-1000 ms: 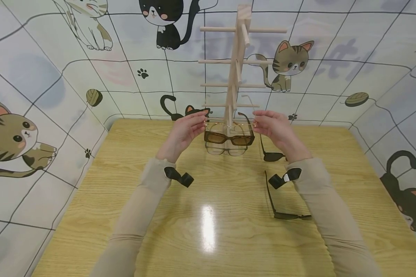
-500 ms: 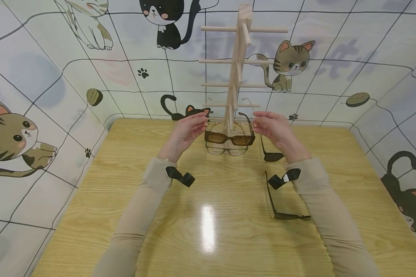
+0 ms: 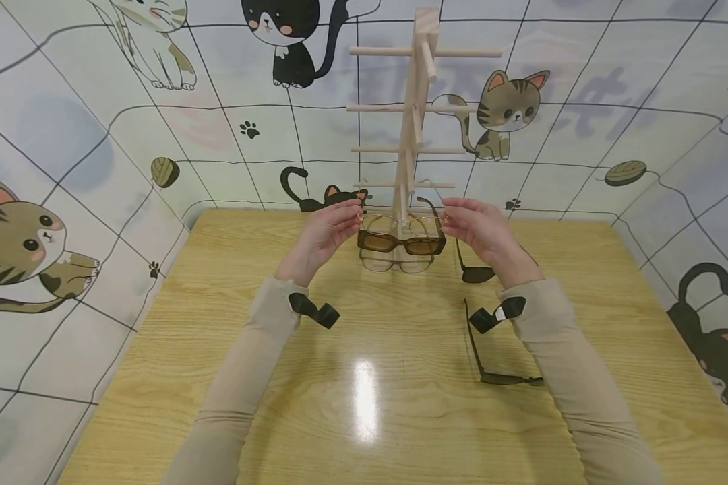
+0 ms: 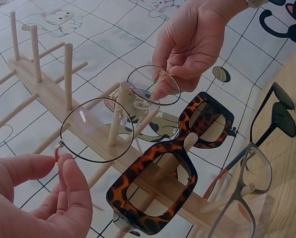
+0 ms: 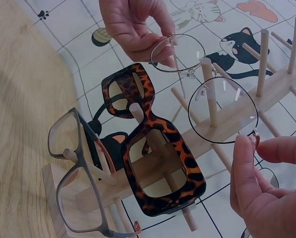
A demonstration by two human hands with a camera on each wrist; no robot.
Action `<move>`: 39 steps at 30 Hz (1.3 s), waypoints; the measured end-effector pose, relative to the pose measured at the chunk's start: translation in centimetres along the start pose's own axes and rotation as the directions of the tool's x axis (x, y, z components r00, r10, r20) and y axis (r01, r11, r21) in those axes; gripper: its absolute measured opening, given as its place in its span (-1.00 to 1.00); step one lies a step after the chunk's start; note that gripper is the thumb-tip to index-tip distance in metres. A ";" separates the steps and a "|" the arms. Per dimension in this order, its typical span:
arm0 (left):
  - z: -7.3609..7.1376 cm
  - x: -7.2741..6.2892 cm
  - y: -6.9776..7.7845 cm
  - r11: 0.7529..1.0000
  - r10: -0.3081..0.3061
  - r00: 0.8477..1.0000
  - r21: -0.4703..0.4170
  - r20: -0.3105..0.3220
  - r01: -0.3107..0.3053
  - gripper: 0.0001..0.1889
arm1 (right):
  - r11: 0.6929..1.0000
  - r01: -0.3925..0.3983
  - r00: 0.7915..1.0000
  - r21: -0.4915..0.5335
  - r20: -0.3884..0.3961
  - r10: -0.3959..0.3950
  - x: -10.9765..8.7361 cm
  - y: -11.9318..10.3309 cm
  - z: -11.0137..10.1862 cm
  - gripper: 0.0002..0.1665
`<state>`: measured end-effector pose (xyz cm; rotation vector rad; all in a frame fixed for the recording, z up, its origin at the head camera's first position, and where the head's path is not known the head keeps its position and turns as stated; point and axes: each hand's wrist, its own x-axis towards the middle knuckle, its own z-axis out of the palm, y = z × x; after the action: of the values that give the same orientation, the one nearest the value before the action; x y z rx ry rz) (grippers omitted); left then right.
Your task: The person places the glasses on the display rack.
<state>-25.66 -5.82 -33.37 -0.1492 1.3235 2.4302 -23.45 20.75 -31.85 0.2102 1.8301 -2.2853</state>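
Round clear-lens wire glasses (image 4: 97, 130): slim build, thin rims, gold in head view, darker in wrist views. Small clear nose pads at bridge. Pale reflections on lenses. Temples unfolded, directed back toward cat-print wall (image 3: 218, 151).

Edges/clearance, L to R. Far L: table (image 3: 176, 323) w/ slanted side edge, well apart from L sleeve (image 3: 243, 384); open wood surface btwn. Ctr: broad open surface btwn L sleeve and R sleeve (image 3: 588, 391), w/ bright glare strip. Upright wooden stand (image 3: 411, 121) near rear edge, w/ horiz. pegs out to both sides above hand level. Tightest spot: just below wire glasses, tortoiseshell sunglasses (image 4: 133, 193), thick frame, brown lenses, peg tip at bridge; lower, grey-framed glasses (image 5: 83, 168). R: rear dark sunglasses (image 3: 478, 274) on table, partly hidden by R wrist; nearer, front dark sunglasses (image 3: 502, 378), partly hidden by R sleeve.

Position re hands, L to R. L hand (image 3: 325, 232): thumb + fingertips pinching L hinge end. Wire glasses: suspended btwn both hands, in front of stand, approx. level, peg tip near bridge; peg contact: cannot tell. R hand (image 3: 479, 225): matching pinch at R hinge end.
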 end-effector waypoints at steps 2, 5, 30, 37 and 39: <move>0.0 0.0 0.0 1.000 -0.001 1.000 0.012 -0.001 0.001 -0.75 | 1.000 0.001 1.000 0.002 0.008 -0.001 -0.1 0.0 -0.2 -0.80; -0.1 -0.1 -0.1 1.000 -0.001 1.000 0.023 -0.003 0.001 -0.64 | 1.000 0.003 1.000 0.012 0.023 -0.003 -0.3 0.0 -0.5 -0.83; -1.1 -1.8 -3.1 0.994 -0.023 1.000 0.104 -0.002 0.023 -0.89 | 0.991 0.048 0.996 -0.123 0.080 -0.039 -4.0 1.1 -2.8 -0.76; -1.1 -2.5 -4.5 0.992 -0.009 1.000 0.125 0.024 0.006 -0.89 | 0.991 0.056 0.996 -0.120 0.075 -0.047 -5.1 2.1 -3.6 -0.74; -1.0 -2.6 -5.0 0.991 -0.008 1.000 0.134 0.028 0.004 -0.90 | 0.992 0.061 0.995 -0.108 0.085 -0.052 -5.5 2.3 -3.9 -0.78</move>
<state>-21.48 -4.95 -37.16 -0.0830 1.4664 2.3206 -17.59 24.44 -33.56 0.0471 1.9365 -2.1856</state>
